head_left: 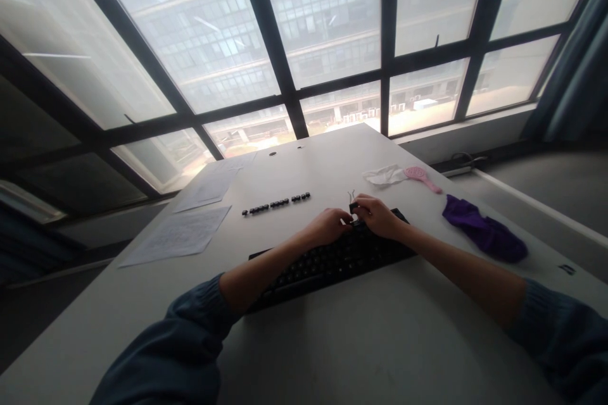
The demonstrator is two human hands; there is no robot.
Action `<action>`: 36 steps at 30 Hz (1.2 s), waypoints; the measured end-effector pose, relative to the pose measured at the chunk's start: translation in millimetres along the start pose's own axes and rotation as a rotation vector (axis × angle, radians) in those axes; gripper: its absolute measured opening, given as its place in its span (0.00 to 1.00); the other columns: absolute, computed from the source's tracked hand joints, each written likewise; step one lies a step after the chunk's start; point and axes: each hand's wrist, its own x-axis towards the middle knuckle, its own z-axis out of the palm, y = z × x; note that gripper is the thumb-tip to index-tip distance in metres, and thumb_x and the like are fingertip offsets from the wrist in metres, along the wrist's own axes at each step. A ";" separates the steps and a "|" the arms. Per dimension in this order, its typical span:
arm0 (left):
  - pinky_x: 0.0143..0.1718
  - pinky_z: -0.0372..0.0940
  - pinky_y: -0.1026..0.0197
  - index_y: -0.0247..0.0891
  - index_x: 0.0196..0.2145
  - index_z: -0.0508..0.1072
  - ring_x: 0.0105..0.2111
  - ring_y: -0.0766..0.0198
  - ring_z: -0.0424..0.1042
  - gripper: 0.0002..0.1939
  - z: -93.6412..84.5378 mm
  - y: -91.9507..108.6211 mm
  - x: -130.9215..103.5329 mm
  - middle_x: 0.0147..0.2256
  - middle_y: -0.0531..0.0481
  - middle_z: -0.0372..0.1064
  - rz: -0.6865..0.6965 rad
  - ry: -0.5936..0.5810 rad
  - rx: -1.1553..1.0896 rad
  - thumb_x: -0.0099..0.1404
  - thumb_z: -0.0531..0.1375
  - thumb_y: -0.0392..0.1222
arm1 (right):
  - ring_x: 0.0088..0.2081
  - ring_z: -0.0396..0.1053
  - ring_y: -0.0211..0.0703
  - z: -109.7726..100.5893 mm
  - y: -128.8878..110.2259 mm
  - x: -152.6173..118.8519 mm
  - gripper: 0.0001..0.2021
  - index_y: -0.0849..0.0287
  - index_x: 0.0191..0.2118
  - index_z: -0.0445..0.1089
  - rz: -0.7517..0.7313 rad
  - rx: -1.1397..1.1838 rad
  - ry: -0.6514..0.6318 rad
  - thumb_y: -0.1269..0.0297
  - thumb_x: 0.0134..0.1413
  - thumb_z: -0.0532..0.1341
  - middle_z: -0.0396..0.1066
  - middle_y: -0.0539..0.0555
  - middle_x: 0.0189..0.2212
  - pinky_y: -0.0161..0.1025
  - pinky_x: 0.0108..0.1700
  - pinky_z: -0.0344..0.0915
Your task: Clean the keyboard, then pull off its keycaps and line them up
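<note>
A black keyboard lies on the white table in front of me, partly hidden under my forearms. At its back edge, my right hand is closed on a small black keycap puller, its thin wire prongs pointing up. My left hand is close beside it, fingers pinched together over the back row of keys. What those fingertips hold, if anything, is too small to tell. Beyond the hands, to the left, several black keycaps form a broken row on the table.
Printed paper sheets lie on the table's left. To the right are a crumpled white tissue or bag, a pink hairbrush and a purple cloth near the table edge. Large windows stand behind the table.
</note>
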 end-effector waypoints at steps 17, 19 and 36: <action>0.38 0.68 0.62 0.40 0.36 0.80 0.34 0.59 0.76 0.08 10.8 1.0 0.4 0.34 0.49 0.79 -0.017 0.093 -0.008 0.63 0.61 0.43 | 0.32 0.63 0.41 2.7 2.0 -6.0 0.10 0.57 0.25 0.64 -0.020 -0.052 -0.020 0.70 0.58 0.55 0.65 0.51 0.28 0.38 0.36 0.59; 0.37 0.68 0.61 0.41 0.36 0.81 0.34 0.59 0.75 0.10 14.5 1.7 1.8 0.35 0.49 0.78 -0.046 0.123 0.012 0.63 0.61 0.46 | 0.30 0.62 0.41 1.8 3.3 -5.6 0.10 0.57 0.24 0.64 0.042 -0.042 0.021 0.69 0.57 0.56 0.65 0.50 0.25 0.38 0.35 0.58; 0.39 0.68 0.62 0.42 0.39 0.77 0.35 0.63 0.73 0.08 29.4 -2.1 -1.8 0.39 0.51 0.77 -0.019 0.333 -0.099 0.60 0.65 0.41 | 0.27 0.65 0.39 -1.7 8.6 -3.0 0.12 0.60 0.26 0.69 0.180 0.185 0.107 0.60 0.57 0.57 0.69 0.50 0.23 0.36 0.31 0.62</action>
